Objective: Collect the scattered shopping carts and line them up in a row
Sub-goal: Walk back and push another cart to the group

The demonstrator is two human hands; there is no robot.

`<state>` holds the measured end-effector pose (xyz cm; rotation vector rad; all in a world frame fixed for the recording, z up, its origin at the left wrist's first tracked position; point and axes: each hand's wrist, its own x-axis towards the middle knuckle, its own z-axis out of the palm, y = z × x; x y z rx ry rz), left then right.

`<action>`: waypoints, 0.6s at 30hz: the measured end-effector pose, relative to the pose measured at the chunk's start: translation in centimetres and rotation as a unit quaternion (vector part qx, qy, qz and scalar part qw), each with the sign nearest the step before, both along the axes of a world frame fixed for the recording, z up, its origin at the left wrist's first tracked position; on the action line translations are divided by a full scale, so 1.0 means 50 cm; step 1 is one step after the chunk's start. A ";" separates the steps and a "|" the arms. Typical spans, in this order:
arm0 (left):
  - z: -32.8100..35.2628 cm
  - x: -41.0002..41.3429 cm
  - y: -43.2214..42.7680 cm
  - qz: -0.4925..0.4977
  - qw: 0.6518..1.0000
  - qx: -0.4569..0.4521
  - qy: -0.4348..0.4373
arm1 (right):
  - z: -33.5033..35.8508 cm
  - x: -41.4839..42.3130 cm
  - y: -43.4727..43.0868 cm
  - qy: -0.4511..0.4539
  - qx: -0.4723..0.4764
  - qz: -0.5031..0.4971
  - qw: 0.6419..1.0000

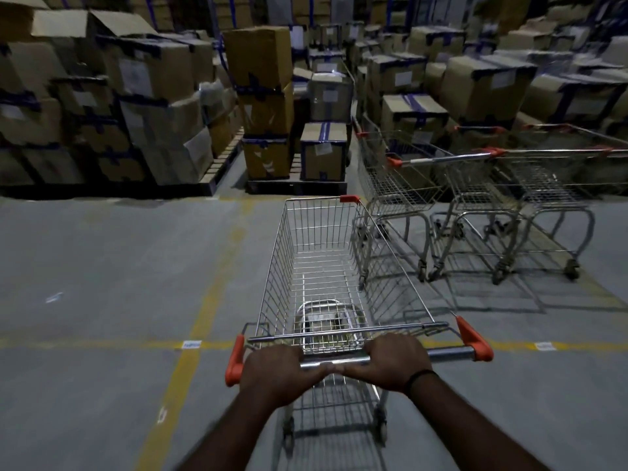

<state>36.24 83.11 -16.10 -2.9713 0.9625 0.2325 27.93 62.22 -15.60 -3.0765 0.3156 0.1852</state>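
Note:
A wire shopping cart (326, 266) with orange corner caps stands straight ahead of me, its basket empty. Both hands grip its metal handle bar (448, 354): my left hand (277, 372) toward the left end, my right hand (396, 360) just right of the middle, thumbs almost touching. To the right, three more carts stand side by side: the nearest cart (394, 185), a middle cart (475, 188) and the rightmost cart (557, 178). The front right corner of my cart is close beside the nearest one.
Stacked cardboard boxes on pallets (136, 107) fill the back and left. A smaller pallet stack (295, 130) stands directly ahead of the cart. More boxes (475, 79) rise behind the row. Yellow floor lines (204, 300) cross the grey concrete, which lies open to the left.

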 end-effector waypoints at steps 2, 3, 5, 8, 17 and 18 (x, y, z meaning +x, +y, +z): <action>0.000 0.050 -0.023 0.003 1.000 -0.004 0.001 | -0.001 0.049 -0.024 -0.004 -0.010 0.000 1.000; -0.001 0.073 -0.035 0.003 1.000 -0.002 -0.001 | -0.002 0.072 -0.037 -0.003 -0.015 0.002 1.000; -0.002 0.122 -0.063 0.000 1.000 0.001 -0.005 | -0.007 0.123 -0.064 -0.002 -0.020 0.007 1.000; 0.000 0.205 -0.108 -0.002 1.000 0.005 -0.010 | -0.007 0.206 -0.111 -0.013 -0.017 0.007 1.000; -0.008 0.460 -0.241 0.010 1.000 0.000 -0.027 | -0.007 0.463 -0.253 -0.015 -0.012 0.029 0.999; -0.008 0.486 -0.256 0.012 1.000 -0.004 -0.027 | -0.008 0.490 -0.268 -0.015 -0.009 0.032 0.999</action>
